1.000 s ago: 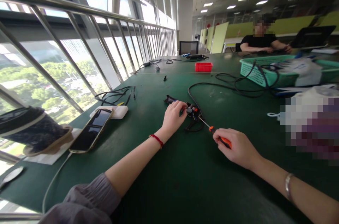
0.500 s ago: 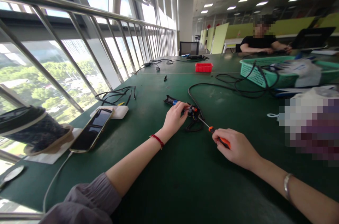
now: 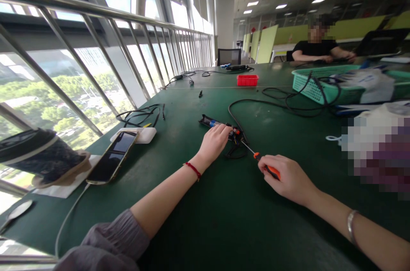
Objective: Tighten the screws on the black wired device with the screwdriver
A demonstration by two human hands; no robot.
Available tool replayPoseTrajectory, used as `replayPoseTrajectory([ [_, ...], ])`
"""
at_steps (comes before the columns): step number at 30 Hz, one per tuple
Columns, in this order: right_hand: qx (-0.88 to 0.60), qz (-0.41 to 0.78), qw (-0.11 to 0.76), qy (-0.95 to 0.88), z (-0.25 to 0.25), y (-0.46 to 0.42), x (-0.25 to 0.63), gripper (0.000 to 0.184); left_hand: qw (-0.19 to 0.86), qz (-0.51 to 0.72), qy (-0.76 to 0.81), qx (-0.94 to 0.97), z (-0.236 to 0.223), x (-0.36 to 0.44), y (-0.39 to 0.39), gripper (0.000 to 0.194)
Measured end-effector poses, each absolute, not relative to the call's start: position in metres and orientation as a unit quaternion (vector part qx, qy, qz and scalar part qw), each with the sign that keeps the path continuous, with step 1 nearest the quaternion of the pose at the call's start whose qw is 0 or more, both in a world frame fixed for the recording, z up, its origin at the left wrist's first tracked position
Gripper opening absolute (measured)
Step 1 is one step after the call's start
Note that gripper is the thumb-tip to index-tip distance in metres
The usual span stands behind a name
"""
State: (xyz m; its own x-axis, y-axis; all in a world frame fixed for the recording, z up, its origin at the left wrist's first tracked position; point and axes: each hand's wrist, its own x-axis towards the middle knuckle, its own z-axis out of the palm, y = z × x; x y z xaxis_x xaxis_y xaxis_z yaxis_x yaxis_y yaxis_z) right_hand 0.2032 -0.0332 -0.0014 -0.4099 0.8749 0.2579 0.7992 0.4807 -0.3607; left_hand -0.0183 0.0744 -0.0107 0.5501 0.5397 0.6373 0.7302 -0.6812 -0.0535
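In the middle of the table lies an opened black corded device (image 3: 207, 122), with a blue part, an orange-red part and loose wires showing. My left hand (image 3: 215, 141) is closed over its inner parts, the fingertips partly hidden behind the hand. From the right, my right hand (image 3: 285, 177) grips a screwdriver (image 3: 273, 172) by its orange and black handle. The screwdriver's thin metal shaft points up and left, and its tip reaches the wires at the device's near right end. Whether the tip touches a screw is too small to tell. A black cable (image 3: 229, 109) curves away from the device.
A phone (image 3: 112, 158) rests against a white box (image 3: 147, 135) at the left, near a lidded cup (image 3: 41, 151). A red tray (image 3: 247, 80) stands farther back. At right are a green basket (image 3: 309, 87) and plastic bags. Across the table sits a person (image 3: 315, 51).
My left fingers have drawn in a little over the device's parts. The screwdriver stays at nearly the same spot on the device. The whole view has shifted slightly.
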Motion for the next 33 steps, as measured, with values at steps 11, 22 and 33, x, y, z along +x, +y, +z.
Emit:
replayPoseTrajectory([
  [11, -0.497, 0.089, 0.215, -0.836, -0.0016, -0.0329, 0.2016, 0.011, 0.142, -0.286, -0.339, -0.885, -0.0073, -0.0167, 0.0716, 0.022],
  [22, -0.501, 0.093, 0.211, -0.834, -0.0028, -0.0324, 0.2021, 0.011, 0.117, -0.300, -0.344, -0.882, -0.0102, -0.0150, 0.0733, 0.020],
  [33, -0.497, 0.080, 0.216, -0.836, -0.0046, -0.0314, 0.2021, 0.010, 0.126, -0.300, -0.344, -0.881, -0.0099, -0.0143, 0.0747, 0.020],
])
